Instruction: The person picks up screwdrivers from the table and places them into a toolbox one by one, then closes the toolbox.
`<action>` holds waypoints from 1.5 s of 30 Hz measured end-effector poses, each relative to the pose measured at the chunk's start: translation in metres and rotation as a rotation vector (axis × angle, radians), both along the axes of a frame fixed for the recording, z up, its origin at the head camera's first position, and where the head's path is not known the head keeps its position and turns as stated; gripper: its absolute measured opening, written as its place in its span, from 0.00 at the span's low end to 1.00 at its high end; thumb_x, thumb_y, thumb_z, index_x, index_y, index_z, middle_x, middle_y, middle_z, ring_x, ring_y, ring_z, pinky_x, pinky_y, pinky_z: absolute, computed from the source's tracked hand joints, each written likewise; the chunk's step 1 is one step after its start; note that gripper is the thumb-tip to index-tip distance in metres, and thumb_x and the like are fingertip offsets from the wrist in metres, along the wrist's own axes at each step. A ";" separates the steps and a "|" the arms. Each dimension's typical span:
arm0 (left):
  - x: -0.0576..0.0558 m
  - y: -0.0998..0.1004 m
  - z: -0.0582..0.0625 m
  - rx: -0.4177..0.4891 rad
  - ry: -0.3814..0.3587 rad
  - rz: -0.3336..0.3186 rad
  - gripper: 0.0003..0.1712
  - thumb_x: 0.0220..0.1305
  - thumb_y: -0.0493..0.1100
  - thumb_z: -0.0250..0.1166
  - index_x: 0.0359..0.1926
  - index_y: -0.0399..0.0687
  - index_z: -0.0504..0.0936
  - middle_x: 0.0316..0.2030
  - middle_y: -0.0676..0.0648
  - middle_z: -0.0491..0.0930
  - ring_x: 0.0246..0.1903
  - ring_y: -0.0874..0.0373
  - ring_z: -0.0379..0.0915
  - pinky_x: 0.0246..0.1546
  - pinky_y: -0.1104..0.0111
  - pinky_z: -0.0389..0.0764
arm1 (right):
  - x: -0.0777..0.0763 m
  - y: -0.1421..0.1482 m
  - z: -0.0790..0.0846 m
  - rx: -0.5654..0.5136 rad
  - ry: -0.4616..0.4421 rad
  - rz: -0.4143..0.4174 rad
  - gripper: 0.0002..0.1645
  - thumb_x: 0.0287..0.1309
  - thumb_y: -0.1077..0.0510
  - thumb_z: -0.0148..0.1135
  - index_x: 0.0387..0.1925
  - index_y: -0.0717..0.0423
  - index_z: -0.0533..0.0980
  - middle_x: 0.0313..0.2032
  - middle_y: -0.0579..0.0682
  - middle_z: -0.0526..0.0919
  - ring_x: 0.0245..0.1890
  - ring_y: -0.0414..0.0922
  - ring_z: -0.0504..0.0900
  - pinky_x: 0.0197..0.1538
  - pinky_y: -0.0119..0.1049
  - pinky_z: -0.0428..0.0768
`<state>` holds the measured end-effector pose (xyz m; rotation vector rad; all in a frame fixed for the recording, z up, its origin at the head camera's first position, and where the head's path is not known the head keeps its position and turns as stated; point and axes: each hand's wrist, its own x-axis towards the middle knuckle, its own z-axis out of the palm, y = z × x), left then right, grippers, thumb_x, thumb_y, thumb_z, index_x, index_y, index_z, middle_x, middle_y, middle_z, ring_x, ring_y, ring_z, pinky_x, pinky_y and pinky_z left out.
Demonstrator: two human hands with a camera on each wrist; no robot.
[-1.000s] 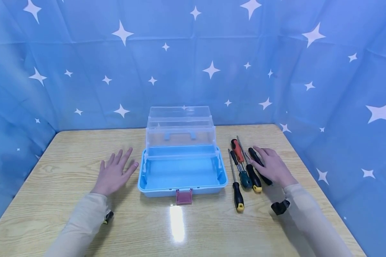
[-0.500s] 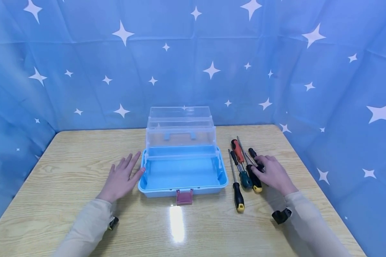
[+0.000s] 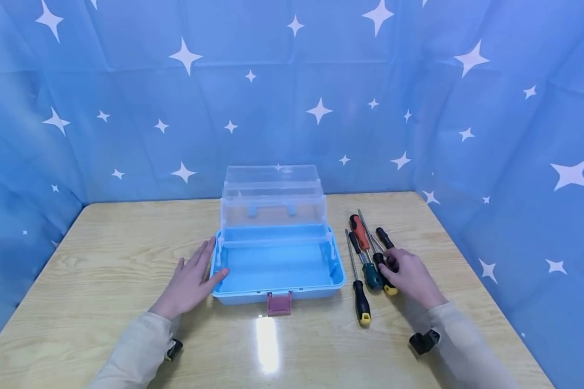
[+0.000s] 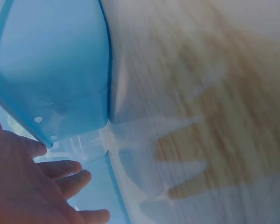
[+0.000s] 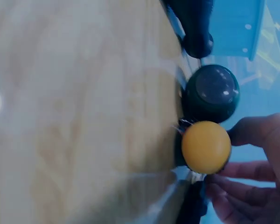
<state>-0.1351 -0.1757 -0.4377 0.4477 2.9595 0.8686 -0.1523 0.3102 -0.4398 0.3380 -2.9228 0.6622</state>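
My left hand [image 3: 187,283] lies along the left side of a light blue toolbox [image 3: 277,296], fingers straight outside the wall, thumb over the rim. The toolbox's clear lid [image 3: 272,210] stands raised at the back. My right hand [image 3: 412,276] has curled fingers and thumb around the handle of a black screwdriver with a yellow end [image 5: 206,147]; its fingertips also meet a black-handled tool [image 3: 383,236], partly hidden by the hand. Left of these lie a green-handled screwdriver [image 3: 372,276], a red-handled one [image 3: 359,232] and another black-and-yellow screwdriver [image 3: 362,305].
The wooden table [image 3: 126,243] ends at a blue curtain [image 3: 272,108] with white stars, behind and along the sides. A purple latch [image 3: 279,304] hangs at the toolbox's front. The screwdrivers lie close together at the toolbox's right.
My left hand has moved right to the toolbox, its thumb coming over the rim. My right hand has come down and slightly nearer among the screwdrivers, and its fingers have curled in.
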 end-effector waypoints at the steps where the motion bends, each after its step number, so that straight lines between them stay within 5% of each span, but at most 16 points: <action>1: 0.000 0.001 0.000 0.010 -0.005 -0.006 0.48 0.70 0.64 0.49 0.76 0.42 0.41 0.72 0.33 0.47 0.69 0.35 0.45 0.63 0.34 0.40 | 0.001 -0.001 -0.001 0.001 0.000 -0.010 0.16 0.57 0.61 0.65 0.43 0.69 0.77 0.30 0.54 0.80 0.27 0.46 0.77 0.32 0.45 0.77; 15: -0.004 0.004 -0.004 0.155 -0.151 -0.043 0.64 0.60 0.60 0.65 0.75 0.37 0.30 0.73 0.32 0.40 0.70 0.35 0.38 0.65 0.37 0.35 | 0.005 -0.009 -0.007 -0.041 -0.043 -0.121 0.18 0.60 0.56 0.65 0.41 0.70 0.79 0.29 0.54 0.82 0.26 0.46 0.79 0.31 0.45 0.78; 21: -0.005 0.001 -0.006 0.199 -0.164 -0.068 0.69 0.55 0.60 0.69 0.74 0.34 0.30 0.72 0.29 0.41 0.69 0.32 0.41 0.64 0.36 0.38 | 0.001 -0.011 -0.006 -0.036 -0.055 -0.152 0.18 0.58 0.54 0.66 0.38 0.69 0.80 0.31 0.58 0.83 0.27 0.49 0.80 0.33 0.48 0.79; 34: -0.011 0.003 -0.010 0.357 -0.233 -0.127 0.76 0.49 0.55 0.75 0.74 0.45 0.22 0.73 0.31 0.38 0.70 0.32 0.41 0.63 0.39 0.53 | 0.001 -0.010 -0.004 0.013 -0.067 -0.258 0.20 0.55 0.51 0.67 0.37 0.67 0.81 0.29 0.59 0.84 0.22 0.47 0.77 0.24 0.42 0.73; 45: -0.011 0.003 -0.010 0.394 -0.251 -0.121 0.76 0.48 0.53 0.76 0.74 0.45 0.23 0.74 0.33 0.37 0.70 0.33 0.39 0.63 0.38 0.52 | -0.001 -0.004 -0.002 0.001 0.043 -0.332 0.17 0.53 0.51 0.65 0.34 0.63 0.81 0.25 0.55 0.82 0.20 0.47 0.74 0.21 0.41 0.67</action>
